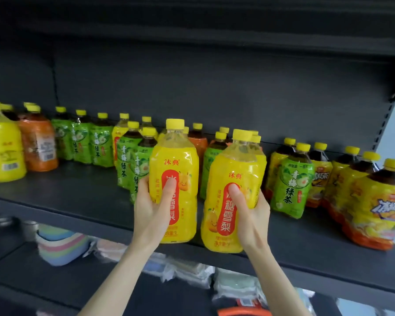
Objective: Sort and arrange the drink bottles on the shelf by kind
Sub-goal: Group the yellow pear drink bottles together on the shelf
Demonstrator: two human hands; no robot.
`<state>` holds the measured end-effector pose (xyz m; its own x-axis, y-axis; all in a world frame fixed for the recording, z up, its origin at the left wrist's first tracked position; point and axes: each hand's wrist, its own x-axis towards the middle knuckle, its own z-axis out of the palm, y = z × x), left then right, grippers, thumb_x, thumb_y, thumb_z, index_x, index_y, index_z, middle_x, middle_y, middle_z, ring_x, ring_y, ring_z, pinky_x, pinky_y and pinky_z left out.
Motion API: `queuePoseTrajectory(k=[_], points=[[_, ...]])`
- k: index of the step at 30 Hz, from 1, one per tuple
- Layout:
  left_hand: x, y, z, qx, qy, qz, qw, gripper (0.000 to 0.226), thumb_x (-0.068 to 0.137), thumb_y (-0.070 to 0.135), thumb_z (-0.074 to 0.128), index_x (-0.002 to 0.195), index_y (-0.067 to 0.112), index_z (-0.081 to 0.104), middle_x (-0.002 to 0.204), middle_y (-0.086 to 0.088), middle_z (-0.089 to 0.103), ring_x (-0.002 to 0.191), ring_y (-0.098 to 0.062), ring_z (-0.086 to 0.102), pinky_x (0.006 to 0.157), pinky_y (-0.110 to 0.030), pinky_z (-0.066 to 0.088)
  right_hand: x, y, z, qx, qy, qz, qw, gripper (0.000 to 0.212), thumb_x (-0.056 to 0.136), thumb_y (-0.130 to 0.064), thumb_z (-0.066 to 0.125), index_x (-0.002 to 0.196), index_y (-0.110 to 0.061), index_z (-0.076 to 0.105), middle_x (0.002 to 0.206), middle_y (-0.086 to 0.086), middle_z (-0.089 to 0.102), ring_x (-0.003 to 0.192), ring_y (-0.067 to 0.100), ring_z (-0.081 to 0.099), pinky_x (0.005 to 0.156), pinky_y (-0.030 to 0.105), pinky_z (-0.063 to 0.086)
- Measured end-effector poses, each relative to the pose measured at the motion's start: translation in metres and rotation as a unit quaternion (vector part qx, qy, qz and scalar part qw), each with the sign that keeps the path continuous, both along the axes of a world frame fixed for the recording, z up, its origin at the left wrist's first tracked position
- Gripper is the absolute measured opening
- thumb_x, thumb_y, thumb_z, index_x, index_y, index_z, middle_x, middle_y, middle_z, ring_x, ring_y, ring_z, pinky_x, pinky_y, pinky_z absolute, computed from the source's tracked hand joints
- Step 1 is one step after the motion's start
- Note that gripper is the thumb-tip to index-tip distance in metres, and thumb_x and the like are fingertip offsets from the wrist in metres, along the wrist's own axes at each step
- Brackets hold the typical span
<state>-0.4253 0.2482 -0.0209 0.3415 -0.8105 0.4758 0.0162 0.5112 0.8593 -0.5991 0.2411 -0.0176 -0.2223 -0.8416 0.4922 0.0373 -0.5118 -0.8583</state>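
Two tall yellow plastic drink bottles with red oval labels and yellow screw caps stand upright and side by side at the centre of the frame, with a narrow gap between them.

- Item one: the left yellow bottle (176, 160), held low on its body by the left hand (149, 210). The thumb lies across the red label and the fingers curl round the bottle's left flank.
- Item two: the right yellow bottle (235, 169), slightly lower in the frame, gripped by the right hand (251, 210). The thumb presses the label and the fingers wrap round the right flank.
- Both bases sit level with the front edge of the dark grey metal shelf (78, 195). From where I stand I cannot tell whether they rest on it or are held just clear.

Also on the same shelf:

- Left of centre: several green-labelled tea bottles (82, 142) holding dark liquid, in a loose row with more crowded just behind the left yellow bottle.
- Right of centre: one more green-labelled bottle (292, 185).
- Upper left: an orange-wrapped bottle (39, 142), just beside a plain yellow-wrapped bottle (2, 151) at the frame's left edge.
- Right edge: a cluster of dark tea bottles with yellow-and-orange printed labels (374, 208).

Every cap in view is yellow.

Lower shelf, bottom left: a stack of pastel bowls (62, 245). Clear-wrapped packets (192, 270) lie towards the centre, too blurred to identify.
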Motion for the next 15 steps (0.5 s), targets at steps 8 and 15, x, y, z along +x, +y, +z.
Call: queuePoseTrajectory(k=[8,15], points=[[0.150,0.021,-0.017,0.016,-0.053,0.027,0.998,0.073,0.066,0.075,0.057,0.119,0.026,0.049,0.104,0.009,0.066,0.092,-0.005,0.066,0.078,-0.033,0.054,0.153,0.007,-0.015,0.002,-0.016,0.014,1.000,0.070,0.055,-0.067,0.068,0.113,-0.028,0.062,0.094,-0.008,0.074,0.085,0.006,0.070,0.068,0.022,0.056],[0.242,-0.010,-0.012,0.023,-0.049,0.024,0.998,0.053,0.074,0.069,0.053,0.114,0.036,0.046,0.107,0.013,0.063,0.097,-0.005,0.063,0.083,-0.033,0.051,0.246,-0.008,-0.006,-0.005,-0.028,-0.005,1.000,0.051,0.058,-0.061,0.068,0.101,-0.033,0.062,0.086,-0.015,0.073,0.080,0.001,0.069,0.062,0.012,0.052]])
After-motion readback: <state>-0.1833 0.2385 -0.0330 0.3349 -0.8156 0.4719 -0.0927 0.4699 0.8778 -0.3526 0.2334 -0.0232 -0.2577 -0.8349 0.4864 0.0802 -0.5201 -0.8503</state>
